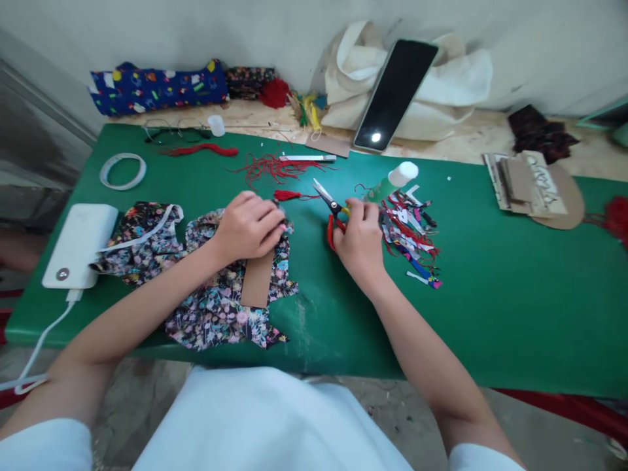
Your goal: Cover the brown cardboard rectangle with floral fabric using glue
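Small scissors with red and yellow handles are in my right hand, their blades slightly apart and pointing away from me. My left hand is closed over the upper edge of floral fabric, pinching a small piece of it at the fingertips. Below those fingers a brown cardboard strip lies on the fabric. A small red tassel rests between my hands. Just beyond my right hand stands a glue stick, tilted, beside a pile of fabric and thread scraps.
A white power bank with a cable and a tape roll are at the left. Red threads and a cutter lie farther back. A phone leans on a cream bag. Cardboard pieces sit at the right.
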Available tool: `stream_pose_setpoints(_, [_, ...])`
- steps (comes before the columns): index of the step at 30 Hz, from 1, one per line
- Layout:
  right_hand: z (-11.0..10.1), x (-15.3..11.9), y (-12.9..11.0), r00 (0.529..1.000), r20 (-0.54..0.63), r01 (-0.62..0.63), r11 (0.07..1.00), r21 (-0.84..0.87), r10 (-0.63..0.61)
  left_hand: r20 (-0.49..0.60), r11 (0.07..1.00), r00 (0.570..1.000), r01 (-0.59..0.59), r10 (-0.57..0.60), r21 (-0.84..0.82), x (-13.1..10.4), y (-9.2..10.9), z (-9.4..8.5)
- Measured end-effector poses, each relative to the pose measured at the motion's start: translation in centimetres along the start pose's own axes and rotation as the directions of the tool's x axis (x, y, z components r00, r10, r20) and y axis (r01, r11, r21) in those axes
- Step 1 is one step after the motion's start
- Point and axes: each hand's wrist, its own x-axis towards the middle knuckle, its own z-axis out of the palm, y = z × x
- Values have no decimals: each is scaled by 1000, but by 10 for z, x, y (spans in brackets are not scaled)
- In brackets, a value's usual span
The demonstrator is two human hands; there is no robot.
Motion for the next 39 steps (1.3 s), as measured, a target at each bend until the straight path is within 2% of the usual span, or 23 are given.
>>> stream_pose_setpoints(3, [1, -1, 0, 991, -58, 127, 990, 53, -124, 104, 980, 979, -183, 175, 80, -7, 2, -5])
stream_pose_setpoints(5, [2, -1, 1, 967, -121, 234, 968, 93, -222, 174, 963, 959, -243, 222, 113, -9, 3, -10])
stream_pose_setpoints(7, [2, -2, 0, 931, -184, 339, 933, 119, -315, 259, 959, 941, -257, 219, 122, -11, 6, -15])
stream_pose_setpoints(9, [1, -3, -3, 904, -210, 404, 904, 138, -372, 386, 973, 911, -203, 146, 113, -12, 13, -20])
stream_pose_setpoints(12, [0, -7, -8, 929, -128, 368, 895, 252, -346, 546, 986, 831, 20, -107, 163, -11, 24, -28])
stream_pose_setpoints(15, [1, -11, -14, 951, -34, 299, 886, 355, -308, 542, 948, 784, 185, -302, 260, -7, 34, -33])
stream_pose_setpoints(17, [3, -14, -16, 953, -15, 286, 883, 372, -303, 534, 932, 770, 227, -349, 283, -4, 38, -35])
stream_pose_setpoints(20, [2, -16, -18, 961, 20, 243, 881, 406, -274, 557, 936, 756, 234, -344, 261, 2, 42, -35])
stream_pose_setpoints(26, [-9, -14, -22, 988, 74, 75, 842, 534, -135, 557, 957, 779, 223, -288, 184, 4, 40, -39])
stream_pose_setpoints(29, [-14, -14, -25, 989, 136, -43, 775, 630, -55, 566, 971, 789, 205, -238, 122, 0, 30, -40])
stream_pose_setpoints(31, [-17, -15, -28, 978, 207, -127, 700, 702, -30, 539, 980, 820, 183, -196, 77, -2, 24, -38])
stream_pose_setpoints(36, [-19, -23, -46, 917, 396, -340, 418, 843, -54, 263, 982, 948, 162, -181, 92, -4, 23, -20])
stream_pose_setpoints(38, [-17, -27, -56, 895, 443, -412, 295, 862, -47, 171, 989, 977, 112, -128, 97, -6, 29, -13])
stream_pose_setpoints(39, [-16, -29, -61, 888, 458, -438, 239, 867, -35, 97, 993, 993, 49, -60, 112, -7, 33, -10])
